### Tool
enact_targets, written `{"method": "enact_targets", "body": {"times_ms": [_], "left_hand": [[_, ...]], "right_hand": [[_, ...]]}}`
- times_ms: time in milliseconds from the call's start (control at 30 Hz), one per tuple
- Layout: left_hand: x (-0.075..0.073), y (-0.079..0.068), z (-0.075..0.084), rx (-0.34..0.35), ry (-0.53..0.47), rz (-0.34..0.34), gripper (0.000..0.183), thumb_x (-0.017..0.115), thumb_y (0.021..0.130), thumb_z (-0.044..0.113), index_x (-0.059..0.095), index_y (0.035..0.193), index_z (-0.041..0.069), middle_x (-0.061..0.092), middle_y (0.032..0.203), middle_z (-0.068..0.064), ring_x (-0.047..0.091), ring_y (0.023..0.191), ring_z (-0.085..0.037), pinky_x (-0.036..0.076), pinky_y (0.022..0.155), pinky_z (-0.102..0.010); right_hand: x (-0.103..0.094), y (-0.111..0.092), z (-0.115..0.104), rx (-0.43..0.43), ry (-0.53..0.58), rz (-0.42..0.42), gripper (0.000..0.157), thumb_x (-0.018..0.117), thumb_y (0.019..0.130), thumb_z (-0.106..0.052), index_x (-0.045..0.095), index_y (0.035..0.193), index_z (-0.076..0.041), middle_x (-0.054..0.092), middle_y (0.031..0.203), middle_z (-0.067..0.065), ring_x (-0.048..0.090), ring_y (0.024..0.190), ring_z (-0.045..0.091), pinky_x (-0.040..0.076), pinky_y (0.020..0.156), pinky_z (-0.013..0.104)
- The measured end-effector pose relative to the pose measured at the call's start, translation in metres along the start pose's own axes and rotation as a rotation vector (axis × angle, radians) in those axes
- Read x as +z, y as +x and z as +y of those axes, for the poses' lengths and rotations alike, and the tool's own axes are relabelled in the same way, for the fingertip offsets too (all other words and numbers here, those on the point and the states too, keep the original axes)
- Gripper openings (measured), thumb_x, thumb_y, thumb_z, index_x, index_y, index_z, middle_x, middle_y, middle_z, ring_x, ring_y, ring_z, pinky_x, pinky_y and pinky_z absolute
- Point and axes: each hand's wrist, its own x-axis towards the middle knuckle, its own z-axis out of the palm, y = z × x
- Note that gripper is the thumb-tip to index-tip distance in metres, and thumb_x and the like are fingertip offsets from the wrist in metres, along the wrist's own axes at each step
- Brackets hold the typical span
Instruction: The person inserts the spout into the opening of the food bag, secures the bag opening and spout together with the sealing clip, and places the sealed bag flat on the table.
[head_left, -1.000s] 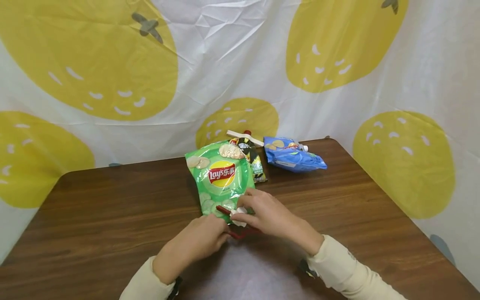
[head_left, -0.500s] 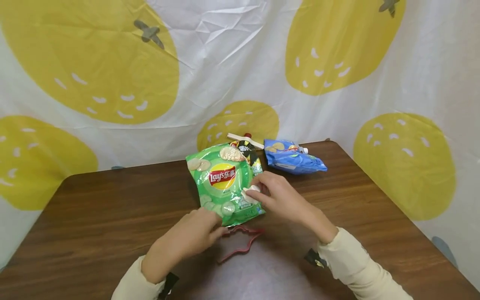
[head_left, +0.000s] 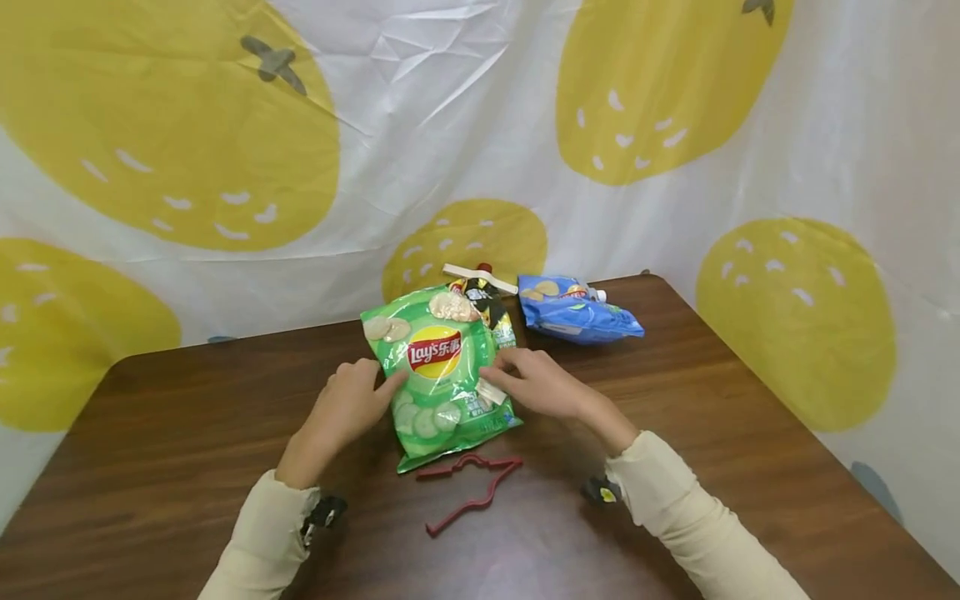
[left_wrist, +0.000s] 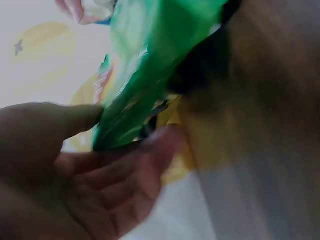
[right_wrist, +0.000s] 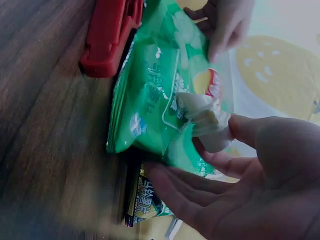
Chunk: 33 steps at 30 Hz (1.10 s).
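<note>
A green Lay's chip bag leans in mid-table with its lower edge towards me. My left hand grips its left edge, thumb in front and fingers behind, blurred in the left wrist view. At the bag's right edge, my right hand pinches a small white crumpled piece between thumb and index finger; what it is cannot be told. The other right fingers are spread beside the bag's edge. Nearer to me lies a red bag clip, its arms swung apart in a V, touched by neither hand.
Behind the green bag stands a black and yellow snack bag, with a white bag clip across its top. A blue Lay's bag lies at the back right, a white cap behind it. A patterned cloth hangs beyond the table.
The red clip has left the hands and lies on the table. My left hand has moved up to the bag's left edge. The right hand has moved up along the bag with the white piece.
</note>
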Motion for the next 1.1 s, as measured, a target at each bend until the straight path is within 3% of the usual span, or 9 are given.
{"method": "enact_targets", "body": {"times_ms": [100, 233, 367, 567, 633, 733, 833, 933, 1100], "left_hand": [[0.0, 0.001, -0.001, 0.023, -0.169, 0.028, 0.033, 0.06, 0.1, 0.033, 0.067, 0.088, 0.002, 0.063, 0.07, -0.007, 0.059, 0.053, -0.019, 0.047, 0.052, -0.032], [-0.012, 0.0, 0.006, 0.025, -0.324, 0.046, 0.033, 0.062, 0.1, 0.03, 0.068, 0.112, 0.001, 0.072, 0.099, -0.017, 0.069, 0.058, -0.024, 0.056, 0.056, -0.034], [-0.023, -0.004, 0.009, 0.044, -0.313, 0.049, 0.036, 0.065, 0.098, 0.028, 0.063, 0.122, 0.002, 0.07, 0.11, -0.019, 0.07, 0.063, -0.023, 0.056, 0.061, -0.035], [-0.028, -0.009, 0.003, 0.047, -0.252, -0.13, 0.034, 0.066, 0.097, 0.023, 0.063, 0.122, 0.0, 0.07, 0.112, -0.017, 0.069, 0.07, -0.023, 0.055, 0.062, -0.032], [-0.03, -0.01, 0.002, 0.053, -0.251, -0.141, 0.035, 0.066, 0.097, 0.023, 0.062, 0.123, 0.0, 0.069, 0.114, -0.017, 0.069, 0.075, -0.024, 0.055, 0.065, -0.034], [-0.035, -0.012, 0.003, 0.087, -0.268, -0.064, 0.042, 0.067, 0.096, 0.025, 0.056, 0.13, 0.003, 0.066, 0.121, -0.015, 0.069, 0.09, -0.025, 0.055, 0.074, -0.038], [-0.042, -0.015, 0.009, 0.138, -0.299, 0.098, 0.054, 0.069, 0.095, 0.029, 0.043, 0.139, 0.009, 0.066, 0.119, -0.013, 0.067, 0.099, -0.024, 0.053, 0.079, -0.04], [-0.05, -0.02, 0.018, 0.223, -0.287, 0.285, 0.062, 0.067, 0.096, 0.028, 0.035, 0.148, 0.014, 0.066, 0.108, -0.012, 0.066, 0.084, -0.023, 0.052, 0.069, -0.039], [-0.056, -0.029, 0.032, 0.363, -0.133, 0.474, 0.036, 0.064, 0.098, 0.015, 0.057, 0.132, 0.005, 0.062, 0.114, -0.015, 0.061, 0.097, -0.029, 0.05, 0.082, -0.048]], "right_hand": [[0.003, 0.002, 0.0, -0.004, 0.038, 0.021, 0.023, 0.058, 0.101, -0.034, 0.065, 0.089, -0.017, 0.063, 0.084, -0.005, 0.055, 0.08, 0.013, 0.046, 0.072, 0.032], [-0.003, 0.003, -0.006, -0.035, 0.074, 0.117, 0.022, 0.058, 0.102, -0.034, 0.064, 0.095, -0.015, 0.065, 0.088, -0.003, 0.059, 0.082, 0.014, 0.049, 0.072, 0.033], [-0.008, 0.002, -0.01, -0.063, 0.102, 0.137, 0.022, 0.058, 0.101, -0.035, 0.066, 0.099, -0.015, 0.066, 0.091, -0.003, 0.061, 0.081, 0.015, 0.051, 0.07, 0.035], [-0.01, 0.001, -0.01, -0.075, 0.049, 0.023, 0.018, 0.061, 0.1, -0.034, 0.068, 0.093, -0.019, 0.067, 0.088, -0.007, 0.061, 0.088, 0.011, 0.05, 0.078, 0.033], [-0.01, 0.001, -0.01, -0.091, 0.035, 0.031, 0.018, 0.062, 0.099, -0.034, 0.068, 0.091, -0.019, 0.067, 0.086, -0.007, 0.061, 0.086, 0.012, 0.05, 0.077, 0.034], [-0.01, 0.001, -0.013, -0.126, 0.042, 0.072, 0.017, 0.064, 0.098, -0.033, 0.068, 0.092, -0.018, 0.068, 0.086, -0.007, 0.065, 0.085, 0.011, 0.053, 0.077, 0.034], [-0.009, 0.002, -0.015, -0.18, 0.044, 0.104, 0.014, 0.066, 0.097, -0.03, 0.066, 0.091, -0.017, 0.066, 0.085, -0.006, 0.067, 0.082, 0.01, 0.055, 0.075, 0.033], [-0.01, 0.001, -0.019, -0.235, 0.026, 0.104, 0.012, 0.067, 0.097, -0.027, 0.065, 0.089, -0.018, 0.063, 0.081, -0.008, 0.063, 0.074, 0.009, 0.054, 0.069, 0.033], [-0.018, -0.005, -0.028, -0.248, -0.015, 0.023, 0.011, 0.066, 0.097, -0.031, 0.065, 0.092, -0.021, 0.064, 0.081, -0.012, 0.06, 0.073, 0.009, 0.052, 0.067, 0.03]]}}
